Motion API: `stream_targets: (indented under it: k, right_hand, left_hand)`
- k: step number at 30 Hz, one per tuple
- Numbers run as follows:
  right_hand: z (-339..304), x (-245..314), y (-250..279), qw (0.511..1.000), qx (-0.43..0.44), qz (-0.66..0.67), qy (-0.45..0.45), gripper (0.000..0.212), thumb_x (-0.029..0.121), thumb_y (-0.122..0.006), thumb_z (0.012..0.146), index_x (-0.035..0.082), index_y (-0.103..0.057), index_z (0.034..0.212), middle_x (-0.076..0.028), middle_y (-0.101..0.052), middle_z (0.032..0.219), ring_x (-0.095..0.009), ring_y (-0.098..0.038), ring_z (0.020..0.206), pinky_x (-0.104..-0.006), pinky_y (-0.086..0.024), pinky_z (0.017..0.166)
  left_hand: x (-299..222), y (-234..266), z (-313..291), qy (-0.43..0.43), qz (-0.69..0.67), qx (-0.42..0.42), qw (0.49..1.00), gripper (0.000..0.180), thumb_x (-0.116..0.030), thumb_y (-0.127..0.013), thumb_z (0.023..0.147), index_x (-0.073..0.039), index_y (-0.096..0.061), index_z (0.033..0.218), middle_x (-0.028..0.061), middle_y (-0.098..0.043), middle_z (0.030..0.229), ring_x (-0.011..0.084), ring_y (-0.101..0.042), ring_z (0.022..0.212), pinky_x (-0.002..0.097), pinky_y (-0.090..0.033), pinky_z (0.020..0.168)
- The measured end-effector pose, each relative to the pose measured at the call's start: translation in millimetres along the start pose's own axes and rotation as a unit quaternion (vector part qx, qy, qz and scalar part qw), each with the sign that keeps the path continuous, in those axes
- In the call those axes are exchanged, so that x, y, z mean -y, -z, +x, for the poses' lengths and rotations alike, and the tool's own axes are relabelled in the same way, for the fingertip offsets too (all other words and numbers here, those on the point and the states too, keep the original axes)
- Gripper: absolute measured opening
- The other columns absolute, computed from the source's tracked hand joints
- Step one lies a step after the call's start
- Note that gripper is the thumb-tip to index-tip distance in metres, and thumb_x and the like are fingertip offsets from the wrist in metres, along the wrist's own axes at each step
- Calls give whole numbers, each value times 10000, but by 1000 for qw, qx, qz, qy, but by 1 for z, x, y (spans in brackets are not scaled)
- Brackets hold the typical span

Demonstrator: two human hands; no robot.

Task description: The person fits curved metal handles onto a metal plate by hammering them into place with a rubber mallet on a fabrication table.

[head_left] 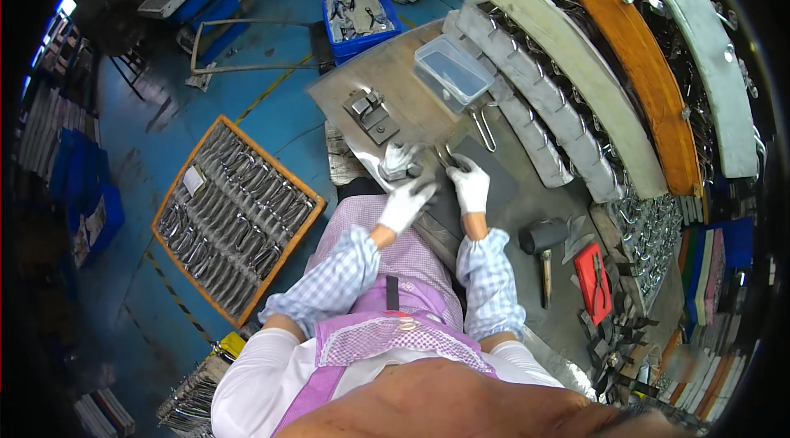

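Both of my hands wear white gloves and work over the grey metal bench in front of my lap. My right hand [471, 185] is closed, its thumb and fingers pinching a small shiny bent metal piece [445, 157]. To its left, my left hand [408, 203] has its fingers pointing toward the right hand; they are smeared, and whether anything is in them is unclear. A crumpled white cloth or glove [399, 160] lies just beyond my left hand. Under and beside the right hand is a dark flat pad [487, 165]. A U-shaped metal rod [485, 130] lies beyond it.
On the bench are a metal fixture block [371, 115], a clear plastic box [453, 73], a black-headed mallet [544, 236] and pliers on a red tray [592, 282]. Padded racks [568, 51] of metal parts curve along the right. An orange-framed tray [239, 220] of metal parts stands left.
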State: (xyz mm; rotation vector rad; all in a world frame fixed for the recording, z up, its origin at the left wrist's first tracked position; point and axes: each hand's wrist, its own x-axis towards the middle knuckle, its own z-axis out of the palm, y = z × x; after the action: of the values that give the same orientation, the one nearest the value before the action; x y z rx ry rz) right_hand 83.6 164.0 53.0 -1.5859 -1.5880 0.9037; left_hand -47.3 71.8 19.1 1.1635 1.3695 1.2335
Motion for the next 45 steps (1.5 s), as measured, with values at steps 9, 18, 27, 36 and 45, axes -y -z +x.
stream_targets:
  k: [9, 18, 27, 36, 45]
  right_hand:
    - [-97, -10, 65, 973, 130, -126, 140, 149, 152, -696, 841, 80, -736, 964, -133, -701, 877, -283, -680, 785, -375, -545, 724]
    - [-79, -67, 50, 932, -9, -354, 74, 543, 256, -791, 713, 175, -621, 1222, -104, -658, 1021, -317, -633, 936, -447, -495, 776]
    - [-120, -26, 55, 976, 98, 160, -108, 546, 102, -629, 879, 69, -502, 1409, -81, -701, 889, -159, -639, 687, -291, -519, 645]
    - [-137, 9, 52, 983, 142, 68, -92, 578, 95, -632, 827, 116, -527, 1395, -57, -582, 649, -151, -547, 594, -308, -487, 584]
    - [-93, -74, 107, 983, 7, -177, 41, 483, 168, -642, 870, 94, -544, 1337, -141, -695, 994, -317, -668, 879, -428, -525, 813]
  left_hand:
    - [-16, -21, 4, 152, -93, 5, 984, 293, -218, -581, 987, -10, -612, 1192, 50, -693, 927, 132, -634, 661, 261, -516, 599]
    - [3, -6, -35, 184, -128, -1, 975, 451, -426, -514, 1018, -1, -656, 1069, 44, -655, 793, 98, -570, 666, 235, -462, 650]
    - [20, -23, -57, 182, -274, -21, 944, 317, -263, -505, 995, 11, -656, 939, 13, -507, 603, 99, -467, 496, 270, -463, 525]
    - [19, -23, -71, -97, 110, -44, 988, 210, -166, -624, 923, 18, -715, 972, 34, -656, 765, 99, -585, 640, 238, -438, 546]
    - [-19, -34, -3, 215, -153, 105, 959, 409, -375, -703, 903, -12, -665, 1089, 9, -574, 657, 97, -529, 533, 252, -419, 465]
